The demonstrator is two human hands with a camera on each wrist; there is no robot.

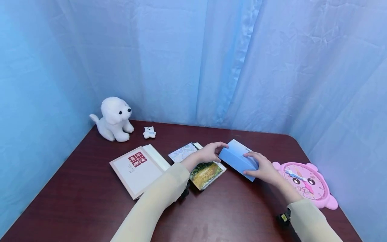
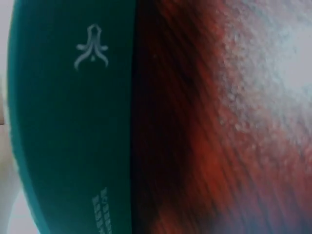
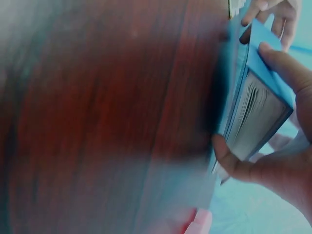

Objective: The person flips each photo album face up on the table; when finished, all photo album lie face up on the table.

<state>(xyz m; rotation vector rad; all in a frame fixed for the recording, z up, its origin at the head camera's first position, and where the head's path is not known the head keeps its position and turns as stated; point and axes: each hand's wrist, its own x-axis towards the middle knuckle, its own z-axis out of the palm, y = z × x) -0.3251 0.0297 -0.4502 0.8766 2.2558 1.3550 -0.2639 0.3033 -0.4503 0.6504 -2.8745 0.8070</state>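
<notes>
A thick blue book point(image 1: 239, 159) is tilted up between both hands, over the right-middle of the table. My right hand point(image 1: 264, 168) grips its right end; in the right wrist view the fingers and thumb span the book point(image 3: 258, 112), and its page edges face the camera. The left hand point(image 1: 208, 153) holds the book's left end, thumb and forefinger at the edge. Beneath the left wrist lies a book with a landscape cover point(image 1: 207, 173), partly hidden by the hand. A dark green surface with a pale emblem point(image 2: 73, 122) fills the left of the left wrist view.
A pale book with red characters point(image 1: 137, 169) lies at left. Behind it are a white plush dog point(image 1: 115, 117) and a small white bear figure point(image 1: 149, 132). A pink toy clock point(image 1: 308, 183) lies by the right edge. Blue curtains point(image 1: 169, 60) enclose the table point(image 1: 223, 215).
</notes>
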